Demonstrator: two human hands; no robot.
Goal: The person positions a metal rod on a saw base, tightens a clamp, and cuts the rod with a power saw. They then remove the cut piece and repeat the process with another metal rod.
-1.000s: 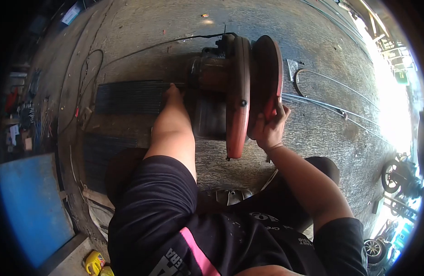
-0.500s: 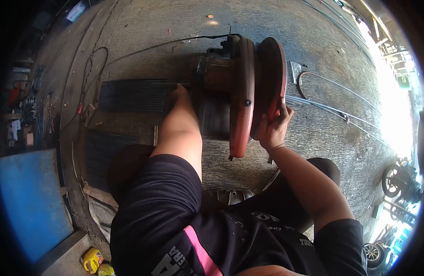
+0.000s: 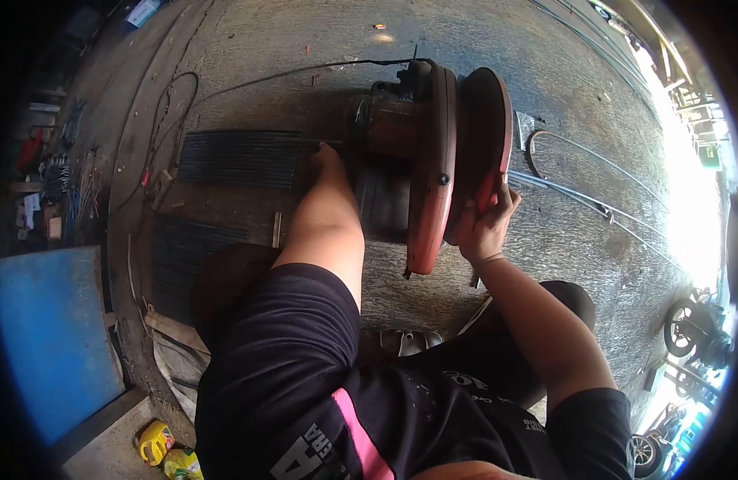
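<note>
A red chop saw [image 3: 433,152] stands on the concrete floor in front of me, its blade guard raised. My right hand [image 3: 487,226] grips the lower edge of the red guard. My left hand [image 3: 329,157] reaches under the saw's motor and rests at the end of a bundle of thin dark metal rods [image 3: 241,158] that lies flat to the left of the saw. Its fingers are partly hidden by the saw body, so I cannot tell what they hold.
A second stack of dark rods [image 3: 185,256] lies nearer me on the left. Long bent steel rods [image 3: 585,200] run across the floor to the right. A black cable [image 3: 289,74] trails from the saw. A blue panel [image 3: 49,336] and yellow bottles [image 3: 157,440] sit at lower left.
The view has drifted a little, so saw and hands sit slightly further right. My left hand has reached a bit further toward the saw. The right hand's grip is unchanged.
</note>
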